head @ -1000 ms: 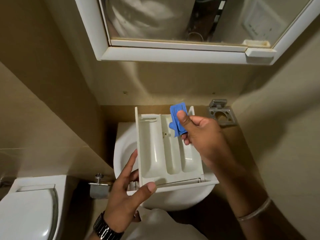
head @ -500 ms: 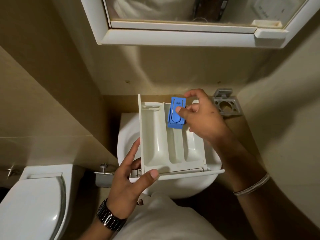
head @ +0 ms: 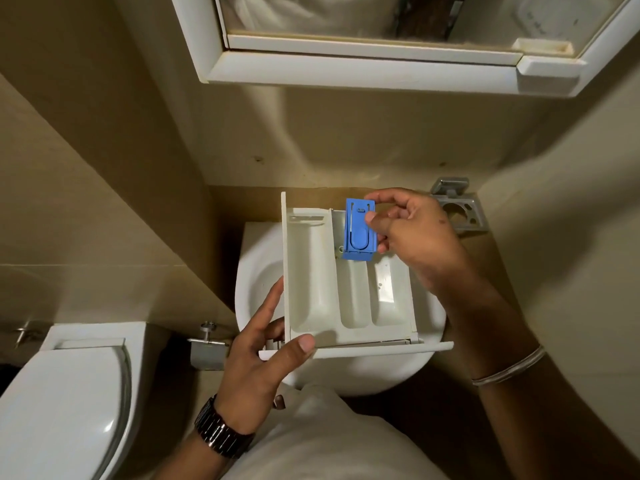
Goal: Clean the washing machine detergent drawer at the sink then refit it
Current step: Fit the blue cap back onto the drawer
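Observation:
A white detergent drawer with three compartments hovers level over the white sink. My left hand grips its near left corner, thumb on the front panel and fingers along the left wall. A blue siphon cap lies flat at the far end of the middle compartment. My right hand pinches the cap's right edge between thumb and fingers.
A white toilet stands at the lower left, with a metal valve on the wall between it and the sink. A metal holder is fixed at the back right. A mirrored cabinet hangs above. Tiled walls close in on both sides.
My right hand has turned the blue cap from tilted to flat and brought it down onto the far end of the middle compartment. The left hand keeps its hold on the drawer.

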`<action>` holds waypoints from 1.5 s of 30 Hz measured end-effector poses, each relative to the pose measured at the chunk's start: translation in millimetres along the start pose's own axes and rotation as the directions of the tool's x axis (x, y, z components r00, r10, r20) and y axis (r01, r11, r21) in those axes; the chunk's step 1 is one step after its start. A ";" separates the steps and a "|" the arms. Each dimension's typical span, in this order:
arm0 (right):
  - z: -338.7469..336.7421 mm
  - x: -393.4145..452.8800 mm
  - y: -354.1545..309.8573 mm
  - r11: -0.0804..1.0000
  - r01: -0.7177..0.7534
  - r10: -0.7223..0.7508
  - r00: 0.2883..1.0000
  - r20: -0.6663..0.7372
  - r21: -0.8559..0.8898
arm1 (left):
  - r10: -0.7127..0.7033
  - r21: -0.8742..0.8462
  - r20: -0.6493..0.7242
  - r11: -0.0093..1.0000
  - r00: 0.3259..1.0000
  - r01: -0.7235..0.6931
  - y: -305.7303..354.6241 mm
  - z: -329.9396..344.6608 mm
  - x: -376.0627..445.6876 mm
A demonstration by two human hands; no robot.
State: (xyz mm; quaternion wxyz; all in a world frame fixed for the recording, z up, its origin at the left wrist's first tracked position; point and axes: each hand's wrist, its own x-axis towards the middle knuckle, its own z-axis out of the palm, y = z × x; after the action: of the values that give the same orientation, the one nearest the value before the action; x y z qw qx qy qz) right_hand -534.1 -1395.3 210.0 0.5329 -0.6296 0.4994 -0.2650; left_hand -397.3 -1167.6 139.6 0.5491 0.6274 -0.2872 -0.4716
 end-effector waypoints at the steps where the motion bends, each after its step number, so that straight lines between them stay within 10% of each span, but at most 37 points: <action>1: -0.4 1.4 0.9 1.000 -0.001 0.001 1.000 -0.004 0.005 | 0.002 0.003 0.001 1.000 1.000 -0.002 -0.3 0.0 0.4; 12: -20.9 5.5 -5.4 0.979 0.005 -0.014 0.999 0.041 0.205 | 0.060 0.053 -0.014 0.997 0.998 -0.059 5.7 -1.8 -0.2; 45: 13.3 -3.6 8.7 0.954 0.146 -0.149 0.989 0.010 -0.263 | 0.031 -0.035 -0.003 0.999 1.000 -0.031 1.3 -1.4 -5.0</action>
State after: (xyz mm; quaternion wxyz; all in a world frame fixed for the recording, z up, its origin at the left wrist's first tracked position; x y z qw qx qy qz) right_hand -526.9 -1386.1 198.8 0.4207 -0.7290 0.4844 -0.2384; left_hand -397.7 -1162.9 142.2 0.5678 0.6137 -0.2878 -0.4671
